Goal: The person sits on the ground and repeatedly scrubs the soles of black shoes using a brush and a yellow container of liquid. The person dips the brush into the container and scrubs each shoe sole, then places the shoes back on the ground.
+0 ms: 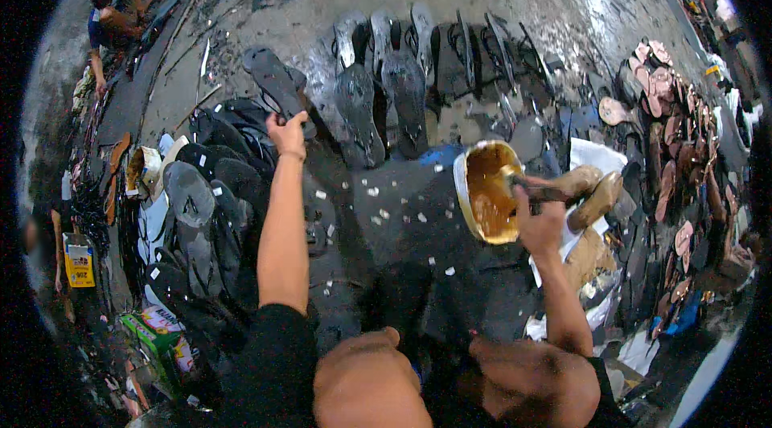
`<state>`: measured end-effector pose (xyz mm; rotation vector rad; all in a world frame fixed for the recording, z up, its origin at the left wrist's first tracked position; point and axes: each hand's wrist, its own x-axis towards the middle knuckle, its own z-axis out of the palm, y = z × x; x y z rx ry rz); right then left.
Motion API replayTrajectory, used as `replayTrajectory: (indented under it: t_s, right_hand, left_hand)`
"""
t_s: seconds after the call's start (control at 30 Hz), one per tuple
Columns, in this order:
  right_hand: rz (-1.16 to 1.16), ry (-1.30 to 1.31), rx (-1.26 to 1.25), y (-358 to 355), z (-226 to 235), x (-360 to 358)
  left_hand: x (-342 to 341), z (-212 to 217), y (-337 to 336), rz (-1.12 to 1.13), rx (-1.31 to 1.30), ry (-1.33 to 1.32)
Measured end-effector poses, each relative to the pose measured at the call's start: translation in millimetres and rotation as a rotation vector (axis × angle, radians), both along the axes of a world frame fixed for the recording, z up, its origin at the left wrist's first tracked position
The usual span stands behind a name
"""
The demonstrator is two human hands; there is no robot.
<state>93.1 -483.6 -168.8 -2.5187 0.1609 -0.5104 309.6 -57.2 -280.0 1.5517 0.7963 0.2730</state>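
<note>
My left hand [288, 136] reaches forward with its fingers closed on the near end of a dark grey sandal sole [273, 76]. In my right hand [541, 224] is a brush [524, 183], its tip inside a pale-rimmed tub [461, 191] of amber, glue-like liquid. The tub tilts toward me, and some of my right fingers are blurred. Between my hands and ahead, dark soles [404, 98] stand in a row on the floor, several with shiny wet-looking faces.
Piled black sandals [197, 219] lie at my left, by a green box [157, 339] and a yellow can [79, 261]. Foot-shaped forms [597, 201] rest beside the tub. Pinkish soles [655, 86] are heaped far right. Another person [121, 14] sits far left. White scraps [384, 214] dot the floor.
</note>
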Motion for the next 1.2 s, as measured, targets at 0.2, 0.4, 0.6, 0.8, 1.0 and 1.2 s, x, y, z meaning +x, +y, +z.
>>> replayTrajectory:
  t_s: [0.2, 0.4, 0.6, 0.8, 1.0, 1.2]
  right_hand:
    - [-0.003, 0.769, -0.278, -8, 48, -60]
    - [0.052, 0.674, -0.166, -14, 32, -78]
    - [0.304, 0.840, 0.395, -11, 31, -66]
    - [0.134, 0.610, 1.701, 20, 63, -21]
    - [0.263, 0.178, 1.022, 63, 61, 10]
    - [0.748, 0.054, 0.540, 123, 87, -16]
  left_hand:
    - [-280, 104, -37, -1.006, 1.008, 0.043]
    - [-315, 42, -79, -1.186, 0.917, 0.018]
    - [-256, 6, -82, -1.446, 0.782, -0.286]
    - [-218, 13, -80, -1.795, 0.853, -0.424]
    - [-201, 95, -130, -0.617, -0.795, 0.172]
    - [-214, 90, -110, -0.771, -0.715, -0.253]
